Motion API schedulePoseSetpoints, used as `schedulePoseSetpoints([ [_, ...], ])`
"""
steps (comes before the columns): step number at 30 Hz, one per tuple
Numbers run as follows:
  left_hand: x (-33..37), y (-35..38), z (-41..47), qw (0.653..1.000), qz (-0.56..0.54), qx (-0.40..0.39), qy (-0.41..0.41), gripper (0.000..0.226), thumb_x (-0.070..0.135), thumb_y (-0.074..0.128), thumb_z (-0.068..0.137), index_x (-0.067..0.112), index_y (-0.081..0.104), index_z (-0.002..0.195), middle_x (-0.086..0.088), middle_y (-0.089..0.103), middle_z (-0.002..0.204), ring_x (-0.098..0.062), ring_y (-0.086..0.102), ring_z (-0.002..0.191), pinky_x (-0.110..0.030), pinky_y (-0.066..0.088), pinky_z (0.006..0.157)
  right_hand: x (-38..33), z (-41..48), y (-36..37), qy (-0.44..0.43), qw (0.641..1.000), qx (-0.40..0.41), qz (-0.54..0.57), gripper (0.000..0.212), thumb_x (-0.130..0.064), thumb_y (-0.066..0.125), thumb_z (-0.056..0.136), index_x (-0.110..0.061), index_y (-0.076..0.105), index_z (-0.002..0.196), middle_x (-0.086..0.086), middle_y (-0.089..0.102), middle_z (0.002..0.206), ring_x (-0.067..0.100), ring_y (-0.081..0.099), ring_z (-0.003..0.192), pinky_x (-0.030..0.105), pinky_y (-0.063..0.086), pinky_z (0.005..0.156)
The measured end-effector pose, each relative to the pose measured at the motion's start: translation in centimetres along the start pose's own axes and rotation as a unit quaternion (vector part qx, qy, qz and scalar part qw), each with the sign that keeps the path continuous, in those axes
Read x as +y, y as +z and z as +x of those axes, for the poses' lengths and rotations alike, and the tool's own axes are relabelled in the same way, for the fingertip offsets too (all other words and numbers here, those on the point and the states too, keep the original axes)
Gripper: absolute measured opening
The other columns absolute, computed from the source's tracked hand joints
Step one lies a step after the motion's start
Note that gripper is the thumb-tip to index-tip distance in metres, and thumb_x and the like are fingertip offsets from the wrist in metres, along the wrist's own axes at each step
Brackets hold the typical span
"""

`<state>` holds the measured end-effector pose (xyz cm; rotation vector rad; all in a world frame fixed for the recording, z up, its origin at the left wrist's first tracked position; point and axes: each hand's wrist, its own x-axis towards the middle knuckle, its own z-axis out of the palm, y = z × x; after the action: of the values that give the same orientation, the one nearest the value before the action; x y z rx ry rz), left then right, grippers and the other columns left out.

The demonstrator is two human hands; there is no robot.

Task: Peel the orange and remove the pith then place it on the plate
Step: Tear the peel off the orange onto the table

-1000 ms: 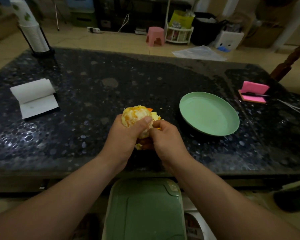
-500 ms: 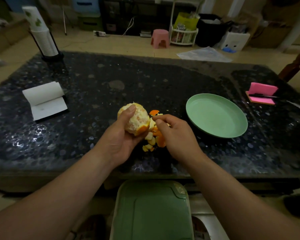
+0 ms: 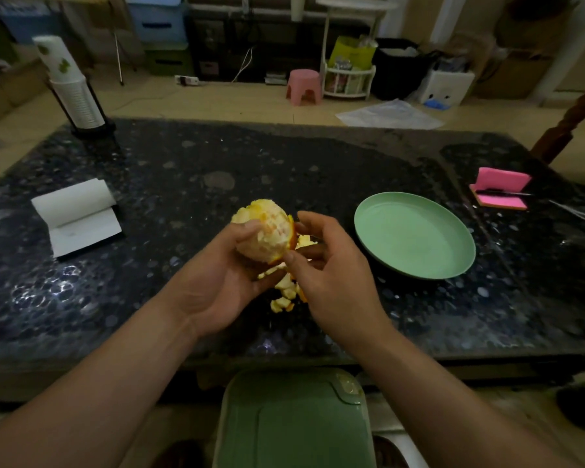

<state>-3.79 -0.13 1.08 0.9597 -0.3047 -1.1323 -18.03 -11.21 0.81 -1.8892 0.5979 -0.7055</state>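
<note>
Above table | one orange, mostly peeled, pithy, gripped by left hand | right hand pinches its rind | one plate

Dark speckled stone table in front of me. Green plate sits right of centre. My peel scraps are heaped near my edge, left of the plate. White notepad, flipped open, on the left. Cup stack in a black stand at the far-left corner. Pink sticky pad far right with a pen across it, and a thin cable beside it.
</note>
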Motion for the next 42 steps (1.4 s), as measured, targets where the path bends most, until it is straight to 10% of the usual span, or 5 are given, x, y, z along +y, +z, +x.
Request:
schedulePoseSetpoints([
  [19, 0.4, 0.6, -0.2, 0.994, 0.070, 0.033, 0.081, 0.065, 0.021, 0.077, 0.086, 0.018, 0.053, 0.146, -0.015, 0.069, 0.138, -0.032, 0.071, 0.123, -0.040, 0.061, 0.096, -0.4, 1.1, -1.3, 0.054, 0.996, -0.065, 0.010, 0.040, -0.053, 0.075, 0.094, -0.049, 0.059, 0.131, -0.013, 0.070, 0.118, 0.007, 0.074, 0.102, 0.042, 0.065, 0.087],
  [42, -2.5, 2.2, -0.8, 0.948, 0.209, 0.126, 0.204, 0.052, 0.033, 0.079, 0.084, 0.036, 0.056, 0.131, -0.003, 0.066, 0.128, -0.018, 0.073, 0.109, -0.033, 0.062, 0.084, -1.3, 0.0, 0.3, 0.050, 0.998, 0.021, -0.011, 0.010, -0.035, 0.073, 0.099, -0.032, 0.064, 0.105, -0.007, 0.075, 0.086, 0.005, 0.074, 0.075, 0.028, 0.061, 0.060],
])
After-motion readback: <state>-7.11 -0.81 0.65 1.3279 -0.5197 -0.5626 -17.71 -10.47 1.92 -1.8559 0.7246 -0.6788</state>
